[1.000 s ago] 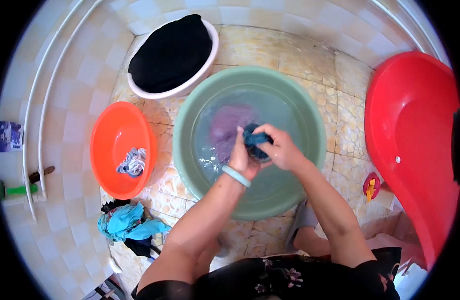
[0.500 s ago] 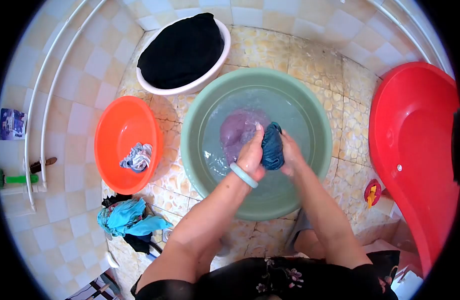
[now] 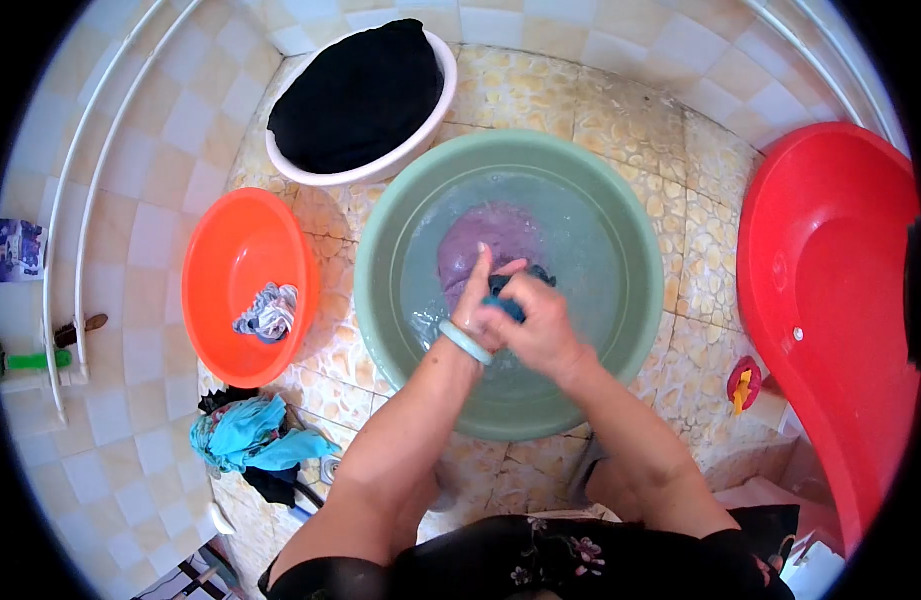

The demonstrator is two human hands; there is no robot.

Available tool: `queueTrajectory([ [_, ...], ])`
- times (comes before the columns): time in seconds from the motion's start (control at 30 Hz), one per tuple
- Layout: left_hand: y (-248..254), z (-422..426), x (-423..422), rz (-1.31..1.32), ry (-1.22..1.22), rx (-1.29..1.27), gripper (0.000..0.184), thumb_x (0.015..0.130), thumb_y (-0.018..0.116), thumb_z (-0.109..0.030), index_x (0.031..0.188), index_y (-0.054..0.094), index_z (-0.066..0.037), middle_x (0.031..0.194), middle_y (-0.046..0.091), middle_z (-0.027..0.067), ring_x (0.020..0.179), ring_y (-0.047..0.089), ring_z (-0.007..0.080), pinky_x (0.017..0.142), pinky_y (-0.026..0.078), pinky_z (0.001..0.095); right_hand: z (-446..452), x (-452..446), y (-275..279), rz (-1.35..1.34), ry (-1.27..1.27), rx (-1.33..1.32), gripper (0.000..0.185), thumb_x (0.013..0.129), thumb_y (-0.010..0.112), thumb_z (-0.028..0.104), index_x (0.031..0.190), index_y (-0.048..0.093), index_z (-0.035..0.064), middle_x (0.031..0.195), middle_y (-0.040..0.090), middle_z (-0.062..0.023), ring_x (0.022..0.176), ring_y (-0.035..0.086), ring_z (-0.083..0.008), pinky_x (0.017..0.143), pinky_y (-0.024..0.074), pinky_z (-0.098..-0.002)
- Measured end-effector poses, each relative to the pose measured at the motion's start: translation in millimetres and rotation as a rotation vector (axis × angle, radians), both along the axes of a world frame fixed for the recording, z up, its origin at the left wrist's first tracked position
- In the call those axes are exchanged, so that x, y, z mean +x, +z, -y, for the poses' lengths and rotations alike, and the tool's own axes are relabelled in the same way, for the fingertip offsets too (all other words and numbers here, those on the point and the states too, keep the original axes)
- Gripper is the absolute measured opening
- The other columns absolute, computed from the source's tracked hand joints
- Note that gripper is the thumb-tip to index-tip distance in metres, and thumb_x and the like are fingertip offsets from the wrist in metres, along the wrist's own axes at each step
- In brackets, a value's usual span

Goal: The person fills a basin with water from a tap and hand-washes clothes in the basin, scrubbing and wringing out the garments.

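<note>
A dark teal cloth [image 3: 507,307] is bunched between my two hands above the water of the green basin [image 3: 511,424]. My left hand [image 3: 478,305], with a pale bangle [image 3: 466,342] at the wrist, holds the cloth from the left, its thumb pointing up. My right hand [image 3: 539,325] is closed on the cloth from the right, its fingers curled over it. Just beyond my hands, a purple cloth [image 3: 486,238] lies in the water. Part of the teal cloth is hidden by my fingers.
An orange basin [image 3: 231,235] with a grey-white cloth [image 3: 269,312] stands at the left. Behind it is a white basin [image 3: 446,90] holding black fabric [image 3: 361,100]. Turquoise and black clothes [image 3: 256,435] lie on the floor. A red tub [image 3: 831,270] is at the right.
The teal cloth was spread upright between my palms half a second ago; now it is bunched lower. My right hand has moved left and curled over it, close against my left hand.
</note>
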State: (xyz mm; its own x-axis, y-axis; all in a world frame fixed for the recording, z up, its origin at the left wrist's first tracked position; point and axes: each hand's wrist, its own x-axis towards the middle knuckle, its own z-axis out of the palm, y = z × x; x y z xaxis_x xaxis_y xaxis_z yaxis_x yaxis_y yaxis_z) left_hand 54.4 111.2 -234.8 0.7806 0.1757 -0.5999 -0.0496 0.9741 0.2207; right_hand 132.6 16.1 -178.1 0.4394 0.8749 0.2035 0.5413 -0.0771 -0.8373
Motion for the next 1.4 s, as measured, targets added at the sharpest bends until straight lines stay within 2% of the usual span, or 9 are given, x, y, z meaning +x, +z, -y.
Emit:
queueTrajectory([
  [0.27,20.7,11.5,20.2,-0.415,0.350,0.174,0.036,0.097,0.047,-0.041,0.102,0.057,-0.007,0.091,0.059,0.0068,0.087,0.056,0.0182,0.079,0.049,0.0359,-17.0,7.8,-36.0,-0.275,-0.442,0.139,0.017,0.090,0.056,0.010,0.105,0.058,0.0041,0.090,0.064,-0.0117,0.082,0.062,-0.0214,0.074,0.0493,-0.0321],
  [0.47,-0.3,30.2,25.4,-0.348,0.179,0.793,0.018,0.098,0.048,-0.023,0.100,0.057,-0.008,0.088,0.057,0.0025,0.079,0.052,0.0103,0.073,0.043,0.0243,-10.2,14.9,-74.6,-1.242,-0.639,-0.036,0.015,0.092,0.050,0.009,0.103,0.059,0.0031,0.086,0.062,-0.0078,0.075,0.057,-0.0165,0.072,0.0484,-0.0303],
  [0.63,18.5,36.9,17.6,-0.242,-0.083,1.092,0.049,0.089,0.049,-0.001,0.137,0.036,-0.005,0.094,0.057,0.0034,0.085,0.053,0.0123,0.081,0.046,0.0296,8.8,6.3,-73.0,-1.776,-0.534,0.003,0.024,0.090,0.054,0.035,0.096,0.061,0.0122,0.087,0.063,-0.0066,0.080,0.062,-0.0190,0.071,0.0509,-0.0337],
  [0.83,26.3,31.3,18.4,-0.364,0.036,1.719,0.051,0.090,0.054,-0.012,0.138,0.036,-0.009,0.133,0.046,0.0097,0.117,0.050,0.0236,0.096,0.043,0.0399,0.9,32.4,-44.4,-1.456,-0.396,0.166,0.014,0.086,0.062,0.016,0.095,0.061,0.0048,0.089,0.065,-0.0063,0.078,0.063,-0.0166,0.074,0.0514,-0.0316],
  [0.93,52.7,19.6,6.8,0.133,-0.068,0.063,0.052,0.091,0.058,-0.027,0.138,0.037,-0.016,0.137,0.045,0.0074,0.125,0.046,0.0269,0.096,0.043,0.0511,0.7,52.8,-12.7,-1.066,-0.177,0.123,0.014,0.083,0.063,0.006,0.096,0.063,0.0013,0.089,0.066,-0.0066,0.082,0.062,-0.0145,0.077,0.0505,-0.0290],
  [0.97,59.0,22.7,5.6,0.185,-0.086,0.039,0.056,0.090,0.060,-0.040,0.137,0.038,-0.021,0.133,0.049,0.0053,0.122,0.049,0.0265,0.092,0.044,0.0585,-1.3,57.6,-1.6,-0.859,-0.059,0.069,0.014,0.084,0.062,0.007,0.097,0.065,0.0013,0.088,0.066,-0.0063,0.084,0.061,-0.0124,0.077,0.0498,-0.0269],
  [1.2,58.0,14.6,4.0,0.250,-0.485,0.382,0.032,0.087,0.066,-0.021,0.113,0.053,-0.009,0.098,0.060,0.0063,0.077,0.057,0.0134,0.056,0.045,0.0265,-15.1,68.5,42.4,-0.838,0.227,-0.099,0.015,0.089,0.060,0.011,0.099,0.064,0.0012,0.080,0.063,-0.0042,0.076,0.059,-0.0105,0.071,0.0500,-0.0261],
  [1.33,57.9,18.0,13.4,0.033,-0.551,0.679,0.030,0.075,0.067,-0.009,0.102,0.053,-0.004,0.080,0.055,0.0007,0.065,0.051,0.0098,0.052,0.040,0.0254,-24.8,58.6,29.2,-0.690,0.046,-0.113,0.020,0.094,0.054,0.018,0.101,0.064,0.0020,0.071,0.056,-0.0016,0.067,0.053,-0.0080,0.060,0.0445,-0.0238],
  [1.4,44.0,25.4,19.3,-0.129,-0.467,1.108,0.038,0.073,0.066,-0.010,0.106,0.050,-0.001,0.078,0.060,0.0087,0.068,0.060,0.0242,0.061,0.048,0.0341,-27.7,53.0,9.1,-0.634,-0.041,-0.072,0.020,0.096,0.051,0.020,0.100,0.062,0.0029,0.066,0.052,0.0001,0.061,0.048,-0.0069,0.054,0.0401,-0.0229],
])
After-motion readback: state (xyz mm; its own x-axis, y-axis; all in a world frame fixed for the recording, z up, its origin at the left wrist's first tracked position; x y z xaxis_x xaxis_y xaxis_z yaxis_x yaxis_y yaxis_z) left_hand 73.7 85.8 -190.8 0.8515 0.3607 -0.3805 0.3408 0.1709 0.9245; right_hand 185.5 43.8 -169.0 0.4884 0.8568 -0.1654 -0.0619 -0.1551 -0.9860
